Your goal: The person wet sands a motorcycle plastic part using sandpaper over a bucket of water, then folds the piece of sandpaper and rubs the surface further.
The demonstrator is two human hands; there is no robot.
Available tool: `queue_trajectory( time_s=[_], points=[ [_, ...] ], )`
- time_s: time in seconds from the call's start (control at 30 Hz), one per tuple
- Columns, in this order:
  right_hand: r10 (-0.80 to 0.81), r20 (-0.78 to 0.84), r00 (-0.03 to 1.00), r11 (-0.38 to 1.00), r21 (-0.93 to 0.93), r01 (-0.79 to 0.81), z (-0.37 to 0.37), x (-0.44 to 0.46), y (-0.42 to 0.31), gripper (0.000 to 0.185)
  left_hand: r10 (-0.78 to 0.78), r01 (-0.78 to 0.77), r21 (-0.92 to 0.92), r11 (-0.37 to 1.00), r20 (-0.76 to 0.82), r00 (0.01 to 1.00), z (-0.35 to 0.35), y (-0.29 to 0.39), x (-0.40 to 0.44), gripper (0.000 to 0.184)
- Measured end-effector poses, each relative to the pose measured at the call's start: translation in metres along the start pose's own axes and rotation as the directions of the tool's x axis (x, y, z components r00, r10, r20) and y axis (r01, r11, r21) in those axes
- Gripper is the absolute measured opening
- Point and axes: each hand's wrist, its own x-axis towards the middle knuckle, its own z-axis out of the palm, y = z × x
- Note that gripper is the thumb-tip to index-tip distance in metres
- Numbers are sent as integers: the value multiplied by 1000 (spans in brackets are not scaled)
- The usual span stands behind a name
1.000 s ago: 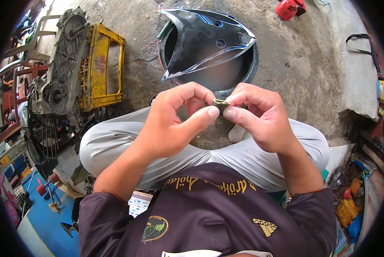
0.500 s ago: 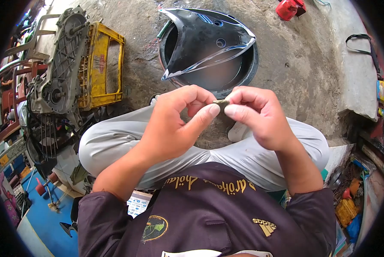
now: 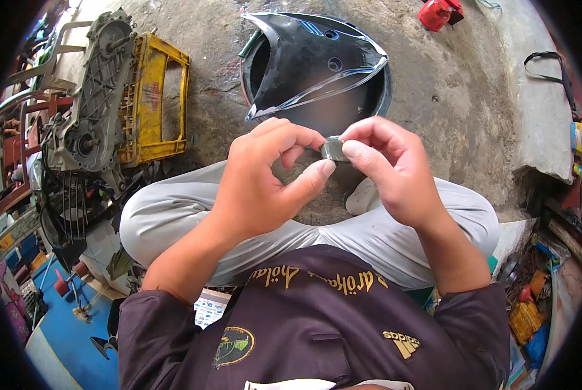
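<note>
Between my hands is a small dark grey-green folded piece of sandpaper [image 3: 334, 149], its flat face turned toward me. My right hand [image 3: 400, 170] pinches its right edge between thumb and forefinger. At the left edge, my left hand [image 3: 255, 175] holds it with the forefinger at the upper corner and the thumb below. Just beyond my hands, a black motorcycle fairing panel [image 3: 304, 75] with white and blue trim lies across the top of a dark round basin [image 3: 385, 97]. Cloudy water shows in the basin under the panel's lower edge.
A yellow crate [image 3: 182, 104] stands on the left with a grey metal engine casing [image 3: 86, 110] against it. A red object [image 3: 437, 14] sits at the far right on the concrete floor [image 3: 447, 97]. A concrete ledge [image 3: 541, 123] runs along the right, with a black strap [image 3: 560, 68] on it.
The sandpaper has turned from nearly edge-on to show its flat face. My left forefinger and thumb have spread apart, and both hands have risen slightly.
</note>
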Motion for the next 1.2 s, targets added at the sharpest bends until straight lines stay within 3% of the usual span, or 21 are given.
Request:
queue_trajectory(
  time_s=[0.03, 0.1, 0.13, 0.33, 0.47, 0.57, 0.63, 0.73, 0.87, 0.93, 0.97, 1.03, 1.2],
  points=[
    [0, 1, 1000, 1000, 1, 0, -1, 1, 1, 14, -19, 19, -26, 999, 2, 1000, 0, -1, 0, 23],
    [-390, 115, 914, 852, -331, 405, -7, 4, 4, 21, -64, 64, -69, 996, 6, 998, -1, 0, 0, 22],
    [-411, 166, 897, 790, -426, 441, -10, 3, -1, 27, -112, 113, -111, 987, 15, 994, -1, 0, -1, 21],
    [-430, 91, 898, 859, -263, 438, -4, 2, 5, 28, -143, 149, -123, 981, 59, 988, -2, 0, -2, 20],
    [-445, 163, 881, 824, -310, 474, -9, 3, 7, 26, -120, 128, -111, 986, 70, 990, -1, -2, -2, 20],
    [-355, 113, 928, 910, -189, 370, -9, 2, 7, 21, -150, 162, -133, 978, 91, 984, -1, -2, -2, 19],
    [-386, 109, 916, 899, -177, 400, -9, 2, 7, 18, -167, 182, -180, 967, 95, 981, 0, -2, -1, 27],
    [-385, 86, 919, 919, -50, 390, -9, 0, 7, 17, -201, 229, -276, 934, 126, 971, 0, -1, -2, 26],
    [-381, 72, 922, 922, -38, 384, -2, -2, 8, 16, -212, 239, -420, 875, 111, 971, 11, -11, -8, 24],
    [-346, -96, 933, 937, 18, 349, 9, -5, 4, 15, -224, 252, -477, 842, 115, 968, 13, -10, -8, 23],
    [-346, -97, 933, 937, 17, 349, 6, -3, 6, 15, -223, 251, -478, 842, 116, 968, 12, -10, -8, 23],
    [-508, 94, 856, 845, -139, 516, -4, 2, 12, 16, -229, 285, -439, 852, 177, 957, 7, -8, -7, 22],
    [-602, 141, 786, 737, -280, 615, -5, 2, 11, 19, -298, 392, -603, 694, 256, 920, 6, 1, -7, 21]
  ],
)
